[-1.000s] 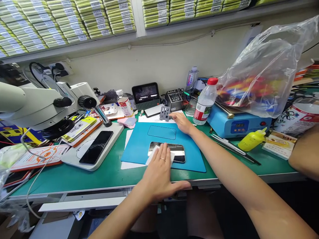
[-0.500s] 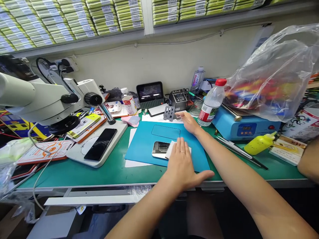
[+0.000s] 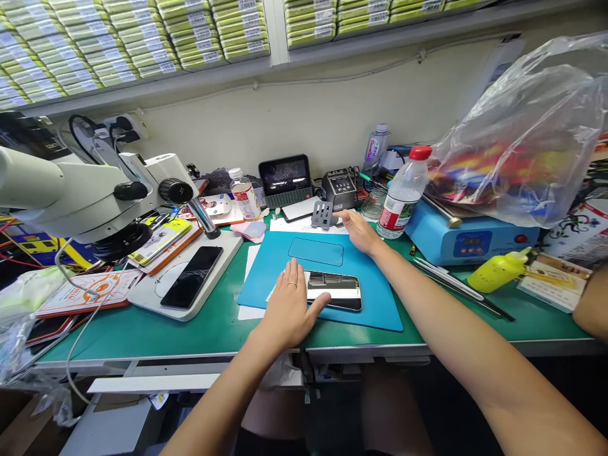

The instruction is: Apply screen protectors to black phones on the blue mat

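My left hand [image 3: 287, 303] lies flat, palm down and fingers stretched, over the left end of a glossy phone [image 3: 335, 292] on a blue mat [image 3: 259, 259]. Beneath the palm, only a sliver of a white wipe [image 3: 270, 294] shows; most of it is hidden. My right hand [image 3: 360, 232] rests at the mat's upper right edge with its fingers extended and nothing in them. Its fingertips are close to a small grey slotted stand [image 3: 322, 215]. Behind the phone, a phone-shaped panel with a thin black outline [image 3: 315, 252] lies on the mat.
To the left, a dark phone [image 3: 192, 277] lies on the base of a microscope [image 3: 61, 190]. A red-capped bottle [image 3: 403, 193], a blue machine [image 3: 468, 237], tweezers-like tools [image 3: 460, 285] and a yellow squeeze bottle [image 3: 496, 272] stand or lie right. Another person's arm [image 3: 591, 307] shows at the right edge.
My left hand has slid left along the phone with the white wipe under it, uncovering the phone's right part. My right hand has stayed in place.
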`<move>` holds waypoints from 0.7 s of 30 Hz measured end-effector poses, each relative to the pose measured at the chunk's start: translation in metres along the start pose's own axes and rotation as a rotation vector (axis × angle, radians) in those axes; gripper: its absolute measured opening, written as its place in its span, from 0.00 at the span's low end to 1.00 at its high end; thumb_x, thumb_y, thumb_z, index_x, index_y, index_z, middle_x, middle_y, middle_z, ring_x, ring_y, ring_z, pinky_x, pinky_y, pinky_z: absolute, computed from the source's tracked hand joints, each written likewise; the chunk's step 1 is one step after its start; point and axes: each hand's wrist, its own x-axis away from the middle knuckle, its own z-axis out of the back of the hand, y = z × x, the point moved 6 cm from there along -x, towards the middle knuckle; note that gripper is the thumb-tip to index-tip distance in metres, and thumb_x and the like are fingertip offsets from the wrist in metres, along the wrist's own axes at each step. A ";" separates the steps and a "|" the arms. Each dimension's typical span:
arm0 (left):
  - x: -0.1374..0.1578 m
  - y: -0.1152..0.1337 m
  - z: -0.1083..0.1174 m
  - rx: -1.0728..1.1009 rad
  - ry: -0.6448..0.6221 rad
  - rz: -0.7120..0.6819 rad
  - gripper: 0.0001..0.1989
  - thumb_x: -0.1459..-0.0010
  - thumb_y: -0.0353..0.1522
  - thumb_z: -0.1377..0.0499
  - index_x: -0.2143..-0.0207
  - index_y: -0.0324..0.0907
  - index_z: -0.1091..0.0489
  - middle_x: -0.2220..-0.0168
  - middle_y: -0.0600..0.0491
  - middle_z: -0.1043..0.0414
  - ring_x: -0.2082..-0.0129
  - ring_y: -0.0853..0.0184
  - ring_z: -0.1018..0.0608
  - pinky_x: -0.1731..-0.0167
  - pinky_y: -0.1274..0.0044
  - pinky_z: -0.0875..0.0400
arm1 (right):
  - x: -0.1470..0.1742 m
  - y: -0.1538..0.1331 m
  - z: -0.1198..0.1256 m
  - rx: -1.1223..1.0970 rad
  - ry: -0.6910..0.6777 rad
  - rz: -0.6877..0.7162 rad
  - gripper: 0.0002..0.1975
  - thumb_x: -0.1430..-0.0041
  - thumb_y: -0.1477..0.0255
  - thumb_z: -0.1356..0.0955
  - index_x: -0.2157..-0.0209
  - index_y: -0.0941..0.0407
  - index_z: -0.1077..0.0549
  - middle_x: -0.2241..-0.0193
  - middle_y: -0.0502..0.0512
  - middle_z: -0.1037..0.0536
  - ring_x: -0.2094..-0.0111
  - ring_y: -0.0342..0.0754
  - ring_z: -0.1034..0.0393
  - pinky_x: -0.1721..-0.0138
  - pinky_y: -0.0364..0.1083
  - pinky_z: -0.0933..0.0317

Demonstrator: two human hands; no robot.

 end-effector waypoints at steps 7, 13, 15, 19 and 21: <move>-0.020 0.077 -0.010 0.080 -0.023 -0.105 0.55 0.38 0.62 0.67 0.31 0.20 0.54 0.29 0.31 0.64 0.28 0.47 0.58 0.30 0.58 0.55 | 0.000 0.006 -0.001 -0.004 0.000 -0.027 0.48 0.41 0.37 0.55 0.45 0.53 0.25 0.39 0.62 0.29 0.31 0.62 0.47 0.31 0.64 0.56; -0.023 0.100 -0.006 0.077 0.020 -0.233 0.54 0.38 0.61 0.69 0.32 0.22 0.49 0.29 0.34 0.58 0.28 0.50 0.55 0.30 0.62 0.53 | 0.000 0.006 0.000 -0.015 -0.005 -0.029 0.47 0.41 0.38 0.55 0.43 0.52 0.26 0.37 0.61 0.30 0.31 0.61 0.49 0.31 0.65 0.57; -0.017 0.079 -0.004 0.058 0.009 -0.232 0.54 0.38 0.62 0.68 0.32 0.22 0.49 0.29 0.33 0.57 0.28 0.51 0.54 0.30 0.63 0.52 | 0.001 0.006 0.000 -0.024 -0.004 -0.043 0.47 0.41 0.37 0.54 0.43 0.52 0.26 0.36 0.61 0.31 0.30 0.61 0.50 0.31 0.65 0.57; -0.006 0.026 0.001 -0.011 0.028 -0.135 0.50 0.35 0.59 0.67 0.31 0.23 0.50 0.29 0.33 0.60 0.28 0.51 0.55 0.31 0.61 0.52 | 0.003 0.003 0.002 -0.036 -0.004 -0.058 0.46 0.41 0.38 0.54 0.43 0.50 0.26 0.36 0.59 0.31 0.30 0.61 0.51 0.31 0.66 0.58; -0.004 0.014 0.000 -0.027 0.031 -0.125 0.49 0.34 0.58 0.67 0.32 0.23 0.50 0.29 0.32 0.61 0.28 0.51 0.56 0.31 0.60 0.54 | 0.004 0.002 0.002 -0.031 -0.010 -0.065 0.47 0.41 0.38 0.55 0.42 0.51 0.27 0.36 0.60 0.32 0.30 0.61 0.51 0.31 0.65 0.57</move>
